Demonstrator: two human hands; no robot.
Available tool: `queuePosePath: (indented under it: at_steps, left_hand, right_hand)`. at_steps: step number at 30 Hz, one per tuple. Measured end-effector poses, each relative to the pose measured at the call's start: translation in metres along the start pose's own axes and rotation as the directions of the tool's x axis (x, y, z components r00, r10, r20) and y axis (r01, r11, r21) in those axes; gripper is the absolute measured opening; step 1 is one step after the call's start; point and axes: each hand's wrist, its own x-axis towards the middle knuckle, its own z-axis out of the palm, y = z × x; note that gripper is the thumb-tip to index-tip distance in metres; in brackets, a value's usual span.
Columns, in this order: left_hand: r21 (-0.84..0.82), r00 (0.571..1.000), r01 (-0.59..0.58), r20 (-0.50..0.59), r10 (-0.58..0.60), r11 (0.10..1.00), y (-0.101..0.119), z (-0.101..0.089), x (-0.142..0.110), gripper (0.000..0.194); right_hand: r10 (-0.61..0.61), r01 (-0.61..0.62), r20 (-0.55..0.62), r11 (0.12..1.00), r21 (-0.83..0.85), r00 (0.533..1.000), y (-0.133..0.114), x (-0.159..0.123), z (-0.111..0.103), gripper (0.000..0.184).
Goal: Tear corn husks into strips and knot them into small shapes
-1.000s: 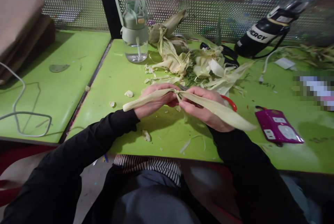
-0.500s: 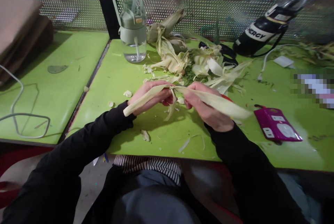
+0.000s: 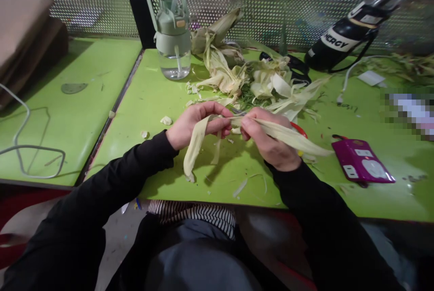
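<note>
A long pale corn husk strip (image 3: 288, 136) stretches between my two hands over the green table. My left hand (image 3: 200, 123) is closed on its middle, thumb and fingers pinching; one end droops over the thumb toward the table. Beside it, a thinner strip hangs below the fingers. My right hand (image 3: 267, 139) pinches the husk a little to the right, and the other end sticks out past the knuckles. Just behind that hand shows a red curved handle (image 3: 300, 130), partly hidden. Husk scraps (image 3: 166, 121) lie around both hands.
A pile of corn husks (image 3: 227, 78) lies behind my hands. A pale green water bottle (image 3: 173, 42) stands back left, a black bottle (image 3: 339, 40) leans back right. To the right are a purple power strip (image 3: 362, 159) and a white cable (image 3: 346, 80). Brown paper (image 3: 23, 24) sits far left.
The husk's left end has dropped from lying along my left wrist to hanging over the thumb. My right hand has stayed nearly in place, still pinching.
</note>
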Motion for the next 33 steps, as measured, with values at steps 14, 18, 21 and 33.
queuePosePath:
  at_steps: [14, 18, 21, 33]
  left_hand:
    - [0.133, 0.987, 0.154, 0.03, -0.159, 0.979, -0.009, 0.008, 0.002, 0.014]
    - [0.091, 0.967, 0.255, -0.034, -0.253, 0.963, -0.004, 0.007, 0.002, 0.012]
    - [0.172, 0.964, 0.263, -0.021, -0.263, 0.949, -0.003, 0.004, 0.002, 0.015]
    - [0.236, 0.959, 0.193, 0.162, -0.234, 0.953, -0.004, 0.004, -0.002, 0.016]
  right_hand:
    - [-0.533, 0.474, -0.109, 0.815, -0.334, 0.839, 0.018, 0.012, -0.011, 0.003]
    - [-0.575, 0.243, -0.333, 0.703, -0.669, 0.748, 0.021, 0.011, -0.015, 0.023]
    - [-0.596, 0.484, -0.08, 0.716, -0.503, 0.799, 0.014, 0.011, -0.006, 0.019]
    - [-0.012, -0.022, 0.13, 0.967, 0.253, 0.991, 0.001, 0.007, 0.003, 0.022]
